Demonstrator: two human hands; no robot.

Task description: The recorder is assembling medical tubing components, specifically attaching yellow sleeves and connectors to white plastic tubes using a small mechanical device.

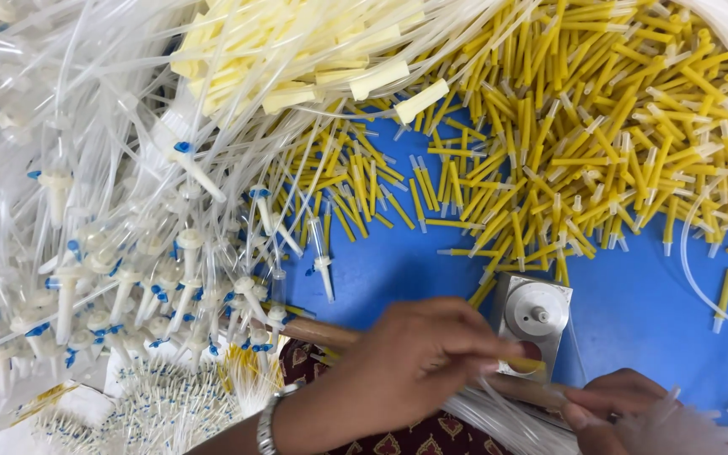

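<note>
Left hand (419, 358) sat at lower centre of the frame, fingers curled in a pinch grip on a yellow tube piece (526, 364), its tip held right at the small metal fixture (533, 323) just right of centre, low in the frame. Right hand (612, 404) was at the lower right corner, grip clenched around a bundle of clear tubing (676, 425) — thumb pressed over it. A wooden rod (330, 334) ran under both hands along the bench (634, 295), which was blue.

Loose yellow tube pieces (600, 126) were heaped across the upper right, pale yellow sleeves (313, 59) piled at top centre, white drip chambers with blue clips (128, 278) massed along the left side. A metal bracelet (267, 425) showed on the left wrist.

Judging the step — seating the yellow piece at the fixture would go best with the tube kept straight and in line with the fixture's opening, pinched close to its tip so it didn't buckle, the other hand holding the clear tubing steady and near. Whether the piece was already inside the opening could not be told; fingers hid the joint.
</note>
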